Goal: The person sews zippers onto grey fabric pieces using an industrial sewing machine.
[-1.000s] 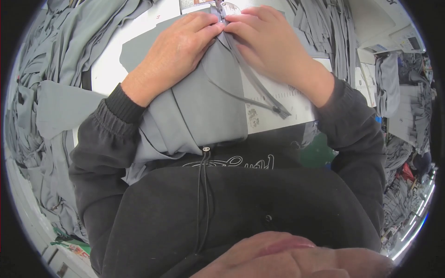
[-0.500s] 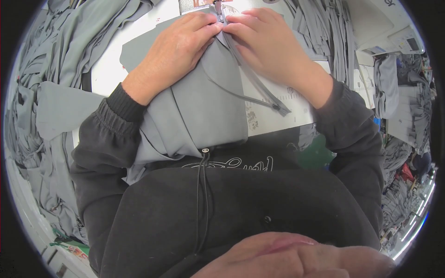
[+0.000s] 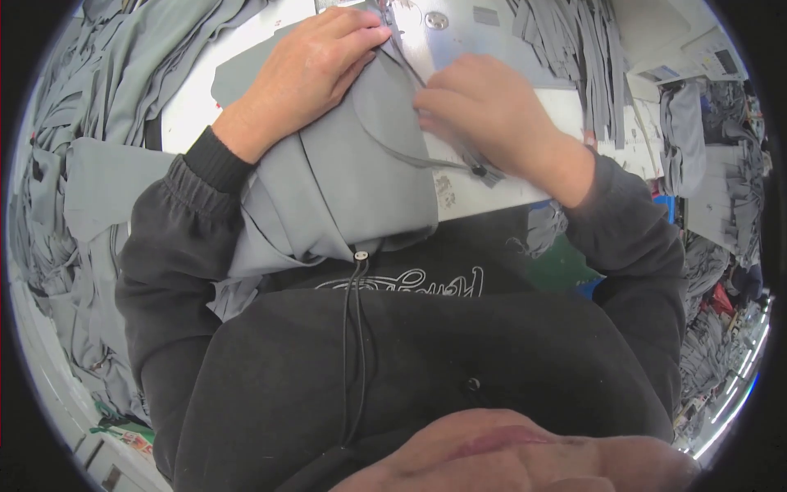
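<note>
A grey fabric piece lies folded in layers over the white worktable. My left hand rests on its top end, fingers closed together on the cloth beside the sewing machine's needle area. A narrow grey zipper runs down from there, with a dark slider near its lower end. My right hand, slightly blurred, has its fingers curled into a pinch around the upper stretch of the zipper. The fingertips' exact hold is partly hidden. Against the cloth's right side, another strand of the zipper loops toward the slider.
Heaped grey fabric lines the left side. Grey strips hang at the upper right, near a white machine housing with a control panel. More grey cloth piles sit at the far right. A round metal disc is set into the machine bed.
My right hand has moved away from the needle area, down and to the right, onto the zipper strip. My left hand stays on the fabric, shifted slightly up.
</note>
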Action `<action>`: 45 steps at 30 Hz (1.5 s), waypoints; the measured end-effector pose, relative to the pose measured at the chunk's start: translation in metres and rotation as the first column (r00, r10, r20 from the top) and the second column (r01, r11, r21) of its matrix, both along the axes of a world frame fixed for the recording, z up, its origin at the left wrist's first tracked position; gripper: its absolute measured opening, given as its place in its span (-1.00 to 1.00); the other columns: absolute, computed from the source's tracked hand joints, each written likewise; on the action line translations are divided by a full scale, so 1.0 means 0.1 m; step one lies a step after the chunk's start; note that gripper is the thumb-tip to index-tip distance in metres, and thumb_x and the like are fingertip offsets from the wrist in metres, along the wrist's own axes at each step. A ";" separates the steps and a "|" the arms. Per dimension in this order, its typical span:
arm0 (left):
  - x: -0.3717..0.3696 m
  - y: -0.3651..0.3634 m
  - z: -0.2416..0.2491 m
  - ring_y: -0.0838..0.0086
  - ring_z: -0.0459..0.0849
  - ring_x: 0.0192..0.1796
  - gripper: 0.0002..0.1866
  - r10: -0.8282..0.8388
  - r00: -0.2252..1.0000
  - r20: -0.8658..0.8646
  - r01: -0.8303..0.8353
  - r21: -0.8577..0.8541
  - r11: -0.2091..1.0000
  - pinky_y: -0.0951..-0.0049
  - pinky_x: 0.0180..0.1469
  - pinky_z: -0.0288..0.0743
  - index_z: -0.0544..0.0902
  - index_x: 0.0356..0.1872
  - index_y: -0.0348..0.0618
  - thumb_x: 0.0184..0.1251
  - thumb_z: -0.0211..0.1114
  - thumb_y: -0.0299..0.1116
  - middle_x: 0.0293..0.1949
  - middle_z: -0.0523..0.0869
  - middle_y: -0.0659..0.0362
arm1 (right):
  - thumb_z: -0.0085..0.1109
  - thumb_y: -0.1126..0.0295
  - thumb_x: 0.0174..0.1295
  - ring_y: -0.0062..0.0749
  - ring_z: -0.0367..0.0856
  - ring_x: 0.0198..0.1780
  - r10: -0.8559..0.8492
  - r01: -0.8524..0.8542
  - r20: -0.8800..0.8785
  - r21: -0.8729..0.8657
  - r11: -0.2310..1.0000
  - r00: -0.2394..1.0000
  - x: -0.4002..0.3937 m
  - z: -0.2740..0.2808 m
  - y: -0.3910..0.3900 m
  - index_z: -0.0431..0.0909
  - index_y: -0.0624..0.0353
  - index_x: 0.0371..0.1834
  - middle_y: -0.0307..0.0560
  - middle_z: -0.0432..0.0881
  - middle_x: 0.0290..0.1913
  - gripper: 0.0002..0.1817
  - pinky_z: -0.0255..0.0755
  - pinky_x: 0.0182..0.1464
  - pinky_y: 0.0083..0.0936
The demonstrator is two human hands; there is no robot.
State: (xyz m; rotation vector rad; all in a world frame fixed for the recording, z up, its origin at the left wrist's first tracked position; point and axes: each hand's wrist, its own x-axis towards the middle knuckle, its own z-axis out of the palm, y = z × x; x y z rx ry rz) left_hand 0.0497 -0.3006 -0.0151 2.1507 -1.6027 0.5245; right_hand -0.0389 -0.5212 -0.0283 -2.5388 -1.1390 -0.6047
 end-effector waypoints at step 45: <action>-0.06 -0.08 -0.04 0.33 0.37 -0.42 -0.78 -0.092 0.976 0.199 0.104 -0.052 0.993 0.40 -0.49 0.29 0.36 -0.50 -0.20 0.10 -0.04 -0.81 -0.42 0.48 0.19 | -0.09 0.72 0.21 -0.30 0.54 -0.44 0.060 -0.072 0.056 0.259 0.963 0.997 -0.56 0.04 0.04 0.58 0.21 -0.28 -0.15 0.66 -0.26 -0.76 0.37 -0.45 -0.49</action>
